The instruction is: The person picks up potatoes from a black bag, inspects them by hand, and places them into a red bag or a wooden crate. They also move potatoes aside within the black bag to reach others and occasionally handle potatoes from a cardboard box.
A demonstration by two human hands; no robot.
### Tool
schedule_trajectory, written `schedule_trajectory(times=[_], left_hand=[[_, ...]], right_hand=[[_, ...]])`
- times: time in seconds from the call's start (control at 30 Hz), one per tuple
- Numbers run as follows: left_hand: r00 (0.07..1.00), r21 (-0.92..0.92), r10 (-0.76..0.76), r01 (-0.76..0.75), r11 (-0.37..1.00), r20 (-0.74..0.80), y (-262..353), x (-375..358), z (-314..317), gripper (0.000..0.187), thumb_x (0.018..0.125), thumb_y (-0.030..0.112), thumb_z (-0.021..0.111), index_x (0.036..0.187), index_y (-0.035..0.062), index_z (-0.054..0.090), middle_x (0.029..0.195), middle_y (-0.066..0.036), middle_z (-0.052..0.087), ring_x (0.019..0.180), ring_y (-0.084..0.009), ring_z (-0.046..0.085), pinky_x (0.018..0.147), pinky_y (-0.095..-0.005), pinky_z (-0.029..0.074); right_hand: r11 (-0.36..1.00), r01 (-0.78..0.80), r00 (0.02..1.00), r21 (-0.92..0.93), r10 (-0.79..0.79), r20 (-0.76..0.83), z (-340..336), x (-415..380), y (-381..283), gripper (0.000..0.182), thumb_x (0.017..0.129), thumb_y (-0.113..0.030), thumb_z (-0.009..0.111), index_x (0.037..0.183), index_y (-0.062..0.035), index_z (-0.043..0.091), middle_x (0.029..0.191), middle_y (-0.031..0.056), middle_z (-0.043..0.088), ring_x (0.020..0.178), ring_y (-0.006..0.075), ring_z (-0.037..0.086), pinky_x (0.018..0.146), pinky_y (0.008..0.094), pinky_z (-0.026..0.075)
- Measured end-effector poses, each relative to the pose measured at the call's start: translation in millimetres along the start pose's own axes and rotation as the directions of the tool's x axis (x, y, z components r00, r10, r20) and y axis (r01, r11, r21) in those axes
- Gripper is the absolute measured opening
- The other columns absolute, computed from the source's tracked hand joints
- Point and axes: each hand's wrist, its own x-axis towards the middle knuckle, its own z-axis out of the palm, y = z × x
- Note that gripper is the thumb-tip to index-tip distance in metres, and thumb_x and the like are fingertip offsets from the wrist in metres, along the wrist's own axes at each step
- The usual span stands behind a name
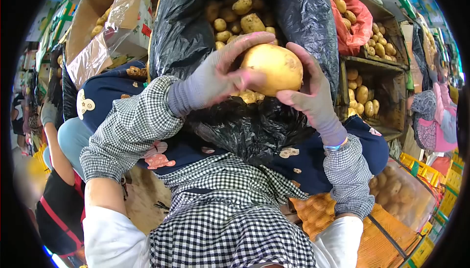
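A large yellow potato (275, 69) with a brownish patch on its right side is held up between both hands. My left hand (215, 74), in a grey and pink glove, curves round its left side, with the fingers along the top and a motion-blurred thumb in front. My right hand (313, 89), gloved the same way, closes on its right side, with fingers above and thumb below. Under the hands is a container lined with a black plastic bag (306, 28). Smaller potatoes (242, 6) lie inside it, partly hidden by the hands.
A cardboard box (127, 11) with potatoes stands at the left. On the right are a red bag (360, 23) of potatoes and stacked wooden crates (391, 91). An orange mesh sack (318, 214) lies lower right. Another person's arm (58, 145) is at far left.
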Motion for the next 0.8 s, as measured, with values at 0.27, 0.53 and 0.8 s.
schedule_trajectory(times=[0.27,0.53,0.8], left_hand=[[0.998,0.002,-0.064,0.064,0.998,-0.03,21,2,-9,0.046,0.101,0.033,0.049,0.133,0.0002,0.051,0.129,-0.009,0.055,0.124,-0.0175,0.049,0.106,-0.0324,0.039],[1.0,0.01,-0.008,0.008,1.0,-0.015,22,-1,-10,0.055,0.096,0.038,0.057,0.134,-0.0008,0.049,0.131,-0.01,0.052,0.125,-0.0187,0.049,0.107,-0.034,0.038],[0.997,0.088,-0.077,0.077,0.993,-0.004,24,-5,-13,0.061,0.094,0.041,0.059,0.136,-0.0013,0.046,0.133,-0.01,0.05,0.125,-0.0198,0.049,0.107,-0.0338,0.037]], right_hand=[[0.895,-0.15,0.987,0.419,0.114,0.111,-2,-8,9,0.094,0.068,-0.007,0.075,0.148,-0.0057,0.026,0.144,0.0091,0.039,0.134,0.0242,0.039,0.112,0.0389,0.032],[0.881,-0.15,0.985,0.449,0.096,0.141,0,-8,7,0.094,0.071,-0.009,0.07,0.151,-0.0093,0.021,0.148,0.009,0.035,0.136,0.0261,0.037,0.113,0.0421,0.03],[0.814,-0.225,0.956,0.535,0.078,0.283,-19,-11,29,0.082,0.083,-0.02,0.064,0.151,-0.0104,0.02,0.144,0.0036,0.039,0.129,0.0194,0.044,0.113,0.0422,0.028]])
